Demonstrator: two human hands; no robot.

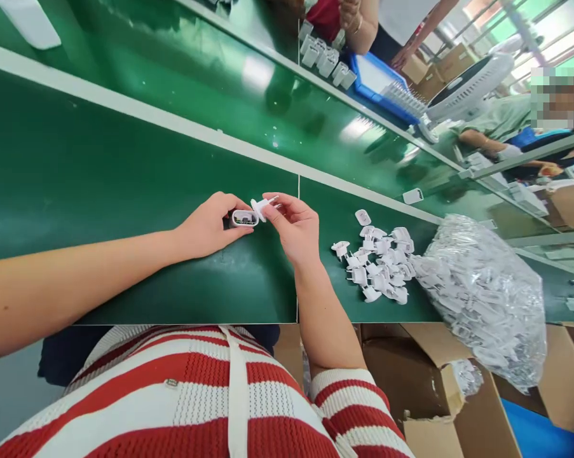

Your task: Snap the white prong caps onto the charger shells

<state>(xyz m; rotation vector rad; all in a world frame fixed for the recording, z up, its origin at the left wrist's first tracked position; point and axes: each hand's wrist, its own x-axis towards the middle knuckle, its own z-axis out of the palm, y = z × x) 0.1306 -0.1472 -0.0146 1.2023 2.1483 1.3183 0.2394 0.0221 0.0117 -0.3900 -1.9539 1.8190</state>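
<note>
1. Nearest the camera is a red-and-white striped sweater (196, 394), with both bare forearms reaching out from it over the green bench (100, 165).
2. The left hand (210, 224) has its fingers closed around a small white shell (243, 219), which lies on its side with the open end turned toward the right fingertips.
3. The right hand (291, 226) pinches a white plug piece (260, 206) between thumb and forefinger. The piece sits just above the shell's mouth, near it but seemingly not yet seated; the view is too small to say whether the two touch.
4. To the right of the right-hand fingers, well apart, a loose pile (377, 264) of the same plug pieces lies on the bench.
5. Past the pile, a clear bag (482, 292) bulges with many more.
6. Under the bench edge, below the right wrist, stand open cartons (424, 381).
7. Far beyond the fingers, across the white strip (124, 105), a row of finished-looking white units (325, 60) stands by a blue tray (377, 79), where another person's hands work.
8. Judging progress: one piece is in hand and about to join its shell. The pile and full bag suggest most of the work remains.
</note>
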